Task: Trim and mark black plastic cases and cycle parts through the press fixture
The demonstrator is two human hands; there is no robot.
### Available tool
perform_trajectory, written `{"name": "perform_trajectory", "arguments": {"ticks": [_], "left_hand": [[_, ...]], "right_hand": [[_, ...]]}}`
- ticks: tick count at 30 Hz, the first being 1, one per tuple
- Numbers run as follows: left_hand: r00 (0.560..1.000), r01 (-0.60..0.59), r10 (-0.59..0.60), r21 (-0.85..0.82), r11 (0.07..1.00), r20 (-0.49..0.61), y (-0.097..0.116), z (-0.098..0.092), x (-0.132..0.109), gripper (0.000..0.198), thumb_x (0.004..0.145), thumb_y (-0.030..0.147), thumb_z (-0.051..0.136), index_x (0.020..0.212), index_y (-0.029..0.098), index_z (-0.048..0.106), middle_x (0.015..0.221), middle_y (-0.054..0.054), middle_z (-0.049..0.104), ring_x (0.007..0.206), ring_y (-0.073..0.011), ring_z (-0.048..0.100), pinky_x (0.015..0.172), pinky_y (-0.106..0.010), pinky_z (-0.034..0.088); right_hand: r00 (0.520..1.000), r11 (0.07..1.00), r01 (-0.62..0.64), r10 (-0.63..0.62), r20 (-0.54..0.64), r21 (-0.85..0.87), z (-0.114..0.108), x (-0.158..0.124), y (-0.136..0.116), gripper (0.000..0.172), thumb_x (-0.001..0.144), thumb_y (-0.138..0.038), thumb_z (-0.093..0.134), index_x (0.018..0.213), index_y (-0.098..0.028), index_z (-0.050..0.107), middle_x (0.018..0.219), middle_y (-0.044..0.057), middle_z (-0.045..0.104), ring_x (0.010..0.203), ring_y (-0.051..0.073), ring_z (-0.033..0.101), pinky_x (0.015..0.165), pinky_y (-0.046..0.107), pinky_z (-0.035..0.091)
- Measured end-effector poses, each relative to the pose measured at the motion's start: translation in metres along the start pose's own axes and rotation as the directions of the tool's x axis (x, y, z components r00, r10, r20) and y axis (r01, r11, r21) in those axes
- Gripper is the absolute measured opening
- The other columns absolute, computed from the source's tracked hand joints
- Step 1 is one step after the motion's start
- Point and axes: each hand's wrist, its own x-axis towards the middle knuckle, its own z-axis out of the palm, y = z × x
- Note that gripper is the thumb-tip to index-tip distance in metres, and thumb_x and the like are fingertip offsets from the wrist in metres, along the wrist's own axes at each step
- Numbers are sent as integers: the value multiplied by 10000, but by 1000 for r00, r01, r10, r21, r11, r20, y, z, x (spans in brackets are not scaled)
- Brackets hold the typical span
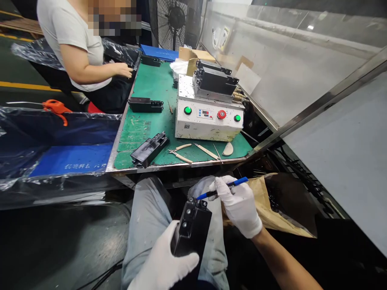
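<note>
The person's left hand (pixel 163 257), in a white glove, closes around the lower part of a black rectangular housing (pixel 192 229), and the thumb side presses against its lower left face. This housing is held in front of the person's body, above the lap, and its long axis stands nearly upright in the view, with a small lean. Its upper end points up and away from the person, toward the table, and on this end small round metal parts (pixel 190 200) are showing. The right hand (pixel 238 205), also in a white glove, pinches a thin tool with a blue handle (pixel 229 185) between thumb and fingers. This tool lies almost level, and its tip points left to the upper corner of the housing; I cannot tell if the tip is touching it. Under the right hand is a brown paper bag (pixel 272 205), and the person's grey trouser leg (pixel 148 217) is just behind the housing. Ahead is a table with a green mat (pixel 151 80), and on it are a white machine with green and red buttons (pixel 208 121), pliers with pale handles (pixel 179 155) and another black housing (pixel 149 151). Across the table, a co-worker's hand (pixel 123 70) rests near the far edge of the mat.
</note>
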Motion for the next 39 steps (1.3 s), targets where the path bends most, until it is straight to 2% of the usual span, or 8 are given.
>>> {"name": "perform_trajectory", "arguments": {"ticks": [4, 7, 10, 15, 24, 28, 35, 39], "left_hand": [[1000, 6, -6, 20, 1000, -4, 3, 3, -1, 421, 746, 418, 746, 1076, 213, 583, 966, -45, 682, 917, -261, 610, 835, -365, 499], [1000, 15, -15, 19, 1000, -27, 7, 5, -1, 384, 726, 349, 734, 1049, 202, 586, 959, -33, 679, 903, -249, 608, 824, -365, 494], [998, 43, -41, 40, 998, -43, 9, 7, 0, 351, 732, 307, 711, 1040, 200, 583, 922, -14, 668, 875, -233, 605, 802, -358, 484], [997, 34, -30, 51, 998, -72, 7, 9, 3, 266, 727, 242, 672, 973, 201, 580, 873, 12, 634, 835, -205, 590, 758, -333, 459], [993, 30, -22, 61, 998, -118, 8, 11, 4, 233, 685, 216, 680, 899, 202, 589, 836, 16, 634, 807, -201, 594, 734, -325, 460], [991, 28, -22, 43, 999, -134, 10, 12, 4, 252, 670, 230, 689, 905, 201, 602, 851, 0, 664, 832, -222, 620, 750, -336, 480], [991, 4, 0, 34, 999, -136, 9, 8, 8, 381, 698, 377, 741, 1000, 184, 612, 976, -74, 715, 958, -282, 643, 867, -400, 516], [979, -23, 27, 23, 999, -202, 0, 7, 12, 326, 705, 313, 758, 980, 188, 637, 937, -45, 723, 904, -253, 658, 822, -369, 526]], "right_hand": [[998, 999, 44, -43, 55, -23, 5, 4, 9, 381, 965, -511, 640, 740, -213, 716, 694, 30, 748, 587, 172, 731, 560, 250, 595], [992, 989, 124, -127, -23, -86, 3, 8, 14, 333, 967, -461, 658, 769, -204, 734, 739, 41, 768, 666, 179, 752, 634, 251, 609], [984, 986, 160, -164, -65, -53, 2, 3, 11, 304, 968, -419, 667, 766, -202, 731, 723, 35, 771, 629, 164, 740, 601, 232, 595], [981, 981, 191, -190, 43, -41, 6, -14, 4, 285, 987, -325, 633, 740, -213, 718, 691, 14, 755, 608, 147, 729, 592, 217, 592], [950, 944, 296, -275, 147, -147, 10, -17, 15, 282, 1011, -244, 571, 748, -225, 671, 708, -2, 723, 650, 136, 709, 605, 224, 575], [923, 893, 384, -361, 137, -235, 8, -19, 16, 276, 1006, -216, 566, 746, -220, 656, 702, 4, 721, 633, 142, 696, 599, 240, 559], [913, 895, 406, -389, 120, -186, 10, -33, 10, 256, 982, -198, 620, 727, -213, 634, 671, -10, 696, 605, 131, 683, 615, 227, 559], [889, 866, 456, -431, 154, -208, 17, -37, 19, 241, 971, -184, 632, 731, -203, 634, 664, 4, 692, 591, 139, 672, 589, 237, 540]]}}
